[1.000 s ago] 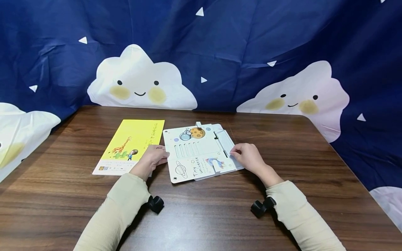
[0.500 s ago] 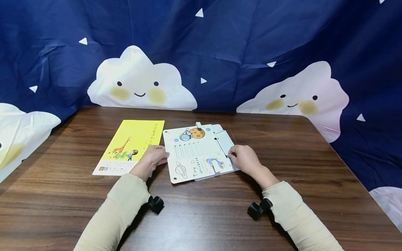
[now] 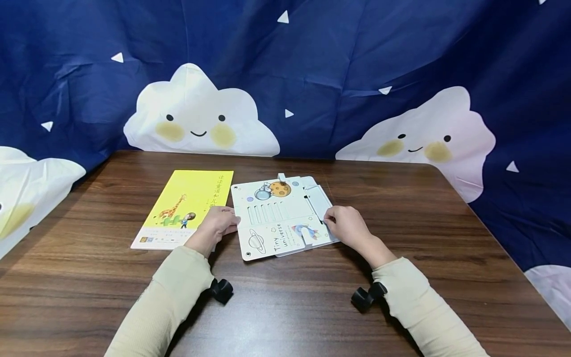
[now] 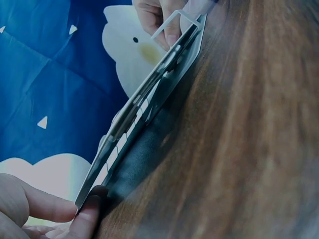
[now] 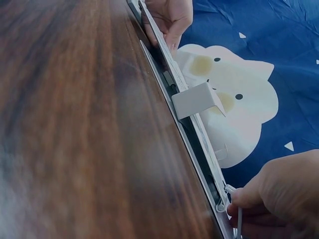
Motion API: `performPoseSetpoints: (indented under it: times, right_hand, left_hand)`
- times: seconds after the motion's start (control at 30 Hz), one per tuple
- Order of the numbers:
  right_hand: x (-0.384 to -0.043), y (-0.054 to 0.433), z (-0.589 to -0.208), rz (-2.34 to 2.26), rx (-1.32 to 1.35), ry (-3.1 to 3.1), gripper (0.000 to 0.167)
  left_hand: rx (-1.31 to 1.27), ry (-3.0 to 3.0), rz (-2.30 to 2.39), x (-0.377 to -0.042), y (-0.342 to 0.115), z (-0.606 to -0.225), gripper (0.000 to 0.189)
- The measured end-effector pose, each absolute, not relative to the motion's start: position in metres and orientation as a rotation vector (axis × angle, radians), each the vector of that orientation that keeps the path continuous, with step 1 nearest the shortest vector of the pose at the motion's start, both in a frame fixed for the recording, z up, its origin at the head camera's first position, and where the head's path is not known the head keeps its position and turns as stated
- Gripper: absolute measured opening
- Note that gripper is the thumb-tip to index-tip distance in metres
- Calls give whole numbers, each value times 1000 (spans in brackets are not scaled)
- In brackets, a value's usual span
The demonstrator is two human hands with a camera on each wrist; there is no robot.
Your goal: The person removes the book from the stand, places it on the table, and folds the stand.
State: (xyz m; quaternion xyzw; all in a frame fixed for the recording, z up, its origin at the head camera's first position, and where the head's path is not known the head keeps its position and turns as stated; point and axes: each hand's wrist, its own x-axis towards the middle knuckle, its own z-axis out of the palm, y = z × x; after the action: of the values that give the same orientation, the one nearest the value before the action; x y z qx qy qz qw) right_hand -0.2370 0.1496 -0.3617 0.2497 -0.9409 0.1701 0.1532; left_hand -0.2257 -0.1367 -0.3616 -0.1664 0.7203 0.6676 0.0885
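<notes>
A white book stand (image 3: 294,206) printed with planets and "Tiny universe" lies folded near the table's middle. My left hand (image 3: 217,222) is at its left edge; in the left wrist view, thumb and finger of the left hand (image 4: 35,206) pinch that edge. At the opposite side, my right hand (image 3: 350,225) holds the edge of a pale flap (image 3: 317,202). Up close in the right wrist view, the right hand (image 5: 284,189) pinches a thin white part of the stand, and a bent white clip (image 5: 194,101) juts out. Some fingertips are hidden.
A yellow book (image 3: 200,188) with a giraffe on its cover lies left of the stand, partly beneath the left hand. The brown wooden table (image 3: 285,317) ends at a blue curtain (image 3: 312,59) with white clouds.
Over the first half second my right hand shifted slightly left with the flap, which now covers most of the dark slot. The left hand and the yellow book stayed put.
</notes>
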Motion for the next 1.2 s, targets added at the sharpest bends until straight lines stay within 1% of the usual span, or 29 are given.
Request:
performPoseSetpoints:
  times: [0.07, 0.17, 0.23, 0.3, 0.4, 0.43, 0.53, 0.57, 0.63, 0.67, 0.77, 0.8, 0.87, 1.1, 1.2]
  right_hand:
    - [-237, 150, -361, 493, 713, -2700, 6]
    - [-236, 149, -360, 500, 709, -2710, 6]
    - [-235, 150, -359, 502, 710, -2717, 6]
    - [-235, 150, -359, 499, 702, -2723, 6]
    - [-235, 150, -358, 489, 694, -2728, 6]
    - [-236, 150, -358, 486, 693, -2729, 6]
    - [-236, 150, -358, 477, 685, -2735, 6]
    - [-237, 150, -358, 478, 678, -2740, 6]
    - [-237, 150, -358, 478, 664, -2750, 6]
    - [-237, 150, -358, 479, 656, -2755, 6]
    - [-237, 149, -357, 486, 638, -2764, 7]
    - [-236, 148, -357, 489, 632, -2765, 7]
    - [-236, 148, -357, 495, 620, -2767, 7]
    - [-236, 148, -358, 495, 573, -2786, 7]
    - [-234, 148, -357, 494, 552, -2797, 7]
  left_hand:
    - [-496, 2143, 1989, -226, -136, -361, 28]
    - [-509, 2160, 1978, -226, -136, -360, 18]
    - [-515, 2174, 1963, -226, -136, -360, 15]
    - [-515, 2187, 1950, -227, -135, -359, 16]
    - [-509, 2196, 1941, -229, -134, -358, 24]
    - [-502, 2201, 1939, -229, -134, -358, 24]
    - [-484, 2227, 1912, -232, -134, -358, 7]
    - [-476, 2240, 1900, -233, -134, -357, 9]
    - [-464, 2266, 1866, -236, -135, -357, 19]
    - [-459, 2273, 1852, -237, -135, -357, 21]
    - [-459, 2284, 1822, -242, -135, -356, 7]
    - [-460, 2288, 1805, -243, -135, -356, 6]
    - [-461, 2290, 1784, -246, -135, -355, 18]
    - [-455, 2316, 1741, -254, -133, -354, 16]
    - [-432, 2312, 1745, -257, -133, -354, 21]
